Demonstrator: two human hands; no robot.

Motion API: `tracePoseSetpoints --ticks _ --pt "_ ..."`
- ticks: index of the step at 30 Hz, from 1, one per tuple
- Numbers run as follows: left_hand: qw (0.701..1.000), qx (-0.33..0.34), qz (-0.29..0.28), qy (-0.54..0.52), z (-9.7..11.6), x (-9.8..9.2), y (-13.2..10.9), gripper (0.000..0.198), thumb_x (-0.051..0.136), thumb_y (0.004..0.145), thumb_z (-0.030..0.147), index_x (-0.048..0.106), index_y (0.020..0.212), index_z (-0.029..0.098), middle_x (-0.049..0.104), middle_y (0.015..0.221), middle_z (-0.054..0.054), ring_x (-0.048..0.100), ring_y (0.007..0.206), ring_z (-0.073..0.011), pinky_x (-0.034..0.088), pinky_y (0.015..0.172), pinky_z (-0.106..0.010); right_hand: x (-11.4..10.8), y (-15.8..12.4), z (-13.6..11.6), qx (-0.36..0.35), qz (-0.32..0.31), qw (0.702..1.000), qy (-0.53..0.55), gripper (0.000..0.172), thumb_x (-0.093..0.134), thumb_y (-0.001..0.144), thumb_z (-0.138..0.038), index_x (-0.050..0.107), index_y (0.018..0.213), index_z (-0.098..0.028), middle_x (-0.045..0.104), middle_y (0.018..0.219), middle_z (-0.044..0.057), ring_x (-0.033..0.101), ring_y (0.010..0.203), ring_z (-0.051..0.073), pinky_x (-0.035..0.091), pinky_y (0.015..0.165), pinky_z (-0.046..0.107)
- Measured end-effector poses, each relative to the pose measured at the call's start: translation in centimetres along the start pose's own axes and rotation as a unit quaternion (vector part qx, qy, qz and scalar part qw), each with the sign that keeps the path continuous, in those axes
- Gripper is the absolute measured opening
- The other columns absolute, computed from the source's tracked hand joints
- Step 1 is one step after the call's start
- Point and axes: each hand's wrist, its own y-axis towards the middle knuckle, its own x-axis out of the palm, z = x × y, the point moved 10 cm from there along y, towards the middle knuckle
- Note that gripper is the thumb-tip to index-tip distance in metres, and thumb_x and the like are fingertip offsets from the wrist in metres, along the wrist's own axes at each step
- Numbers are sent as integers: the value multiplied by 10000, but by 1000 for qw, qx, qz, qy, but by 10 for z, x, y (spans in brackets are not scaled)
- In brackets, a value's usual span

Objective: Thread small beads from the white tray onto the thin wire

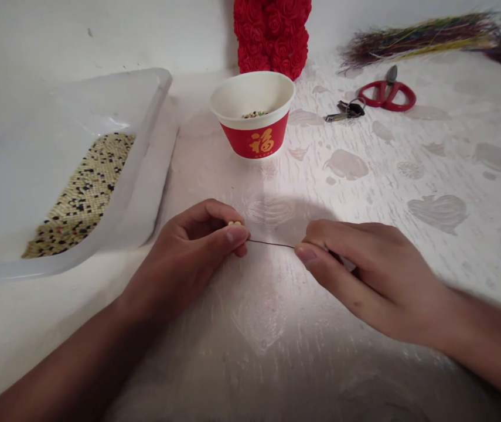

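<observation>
Between the thumb and forefinger of my left hand [197,237] are pinched a few small cream beads [234,223], mostly covered by the fingertips. A thin dark cord [272,242] runs from those fingers across to my right hand [360,269]. My right thumb and forefinger are closed on its other end, and the stretch between both hands is nearly straight. Just beyond the hands stands a white and red paper bowl [254,136] with small mixed beads [255,115] inside.
At the left, a translucent plastic tub [153,170] contains a beaded piece in cream and black [87,193]. Red-handled scissors [388,97] and keys [345,110] lie at the back right, near a bundle of coloured cords [426,41]. A red rose-covered figure [272,38] stands behind the bowl.
</observation>
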Motion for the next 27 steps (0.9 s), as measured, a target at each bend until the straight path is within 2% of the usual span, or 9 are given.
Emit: tracePoseSetpoints --ticks 8,16,27 --pt "1000 5 15 4 2 0 -1 185 844 731 289 680 755 208 611 750 18 557 672 -99 499 647 -207 -3 1 0 -1 20 1000 -4 306 476 1036 -217 400 740 -219 356 586 -70 337 472 82 286 479 257" --pt "999 0 32 16 3 -2 -3 216 844 724 308 654 742 208 605 743 16 551 661 -100 508 644 -211 1 0 -1 -7 0 1000 4 322 475 1039 -246 384 731 -221 350 583 -70 324 469 85 277 476 267" --pt "999 7 38 32 5 -2 -3 189 814 751 293 648 739 205 598 720 19 554 664 -99 500 640 -207 2 1 -2 -2 9 1000 -7 323 478 1034 -236 383 726 -226 336 565 -71 326 450 89 267 470 278"
